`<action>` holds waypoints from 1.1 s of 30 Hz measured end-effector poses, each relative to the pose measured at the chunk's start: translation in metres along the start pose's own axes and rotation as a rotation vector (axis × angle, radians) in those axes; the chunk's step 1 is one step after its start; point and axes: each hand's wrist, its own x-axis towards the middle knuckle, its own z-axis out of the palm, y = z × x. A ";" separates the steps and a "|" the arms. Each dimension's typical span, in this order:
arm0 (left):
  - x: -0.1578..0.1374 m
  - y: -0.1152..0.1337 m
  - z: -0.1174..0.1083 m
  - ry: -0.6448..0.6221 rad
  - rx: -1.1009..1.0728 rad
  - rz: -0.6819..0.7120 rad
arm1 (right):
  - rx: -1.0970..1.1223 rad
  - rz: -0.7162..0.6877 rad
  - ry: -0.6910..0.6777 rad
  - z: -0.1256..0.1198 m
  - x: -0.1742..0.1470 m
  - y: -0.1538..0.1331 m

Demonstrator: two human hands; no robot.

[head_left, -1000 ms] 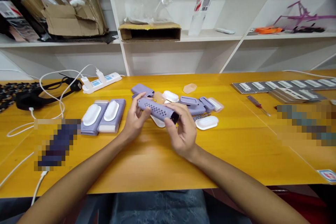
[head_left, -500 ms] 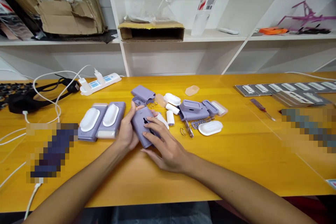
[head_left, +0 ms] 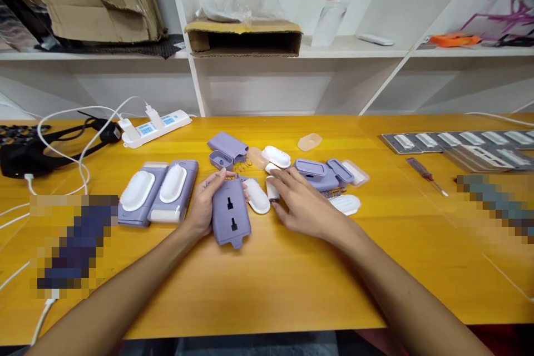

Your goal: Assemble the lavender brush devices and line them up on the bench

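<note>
My left hand (head_left: 203, 203) is closed round the edge of a purple plastic casing (head_left: 232, 214), which has two black slots in its face and a tab at its lower end. To the right, my right hand (head_left: 301, 200) has its thumb and fingertips at a small white cylinder (head_left: 272, 189), one at either end of it. A white oval brush head (head_left: 257, 196) with a bristled look lies between the hands. Just behind the casing are a purple shell (head_left: 227, 146), a small purple cup (head_left: 220, 160) and a coil spring (head_left: 242, 166).
Two assembled purple units (head_left: 179, 192) lie at the left. Beyond my right hand are more purple parts (head_left: 323, 175), a white oval piece (head_left: 348, 204) and a clear cap (head_left: 309, 142). A screwdriver (head_left: 425, 175) lies right; a power strip (head_left: 156, 128) stands back left.
My right hand has left the casing and moved right to the white cylinder. My left hand still holds the casing, now turned more upright with its tabbed end showing.
</note>
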 end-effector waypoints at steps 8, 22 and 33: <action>-0.005 0.006 -0.002 -0.069 0.088 0.105 | 0.018 0.015 -0.093 0.009 -0.001 0.000; -0.017 -0.001 0.006 -0.121 0.287 0.208 | 0.945 0.247 0.231 0.000 0.005 -0.008; -0.021 -0.008 0.014 -0.296 0.048 -0.167 | 1.518 0.452 0.330 -0.004 0.007 -0.024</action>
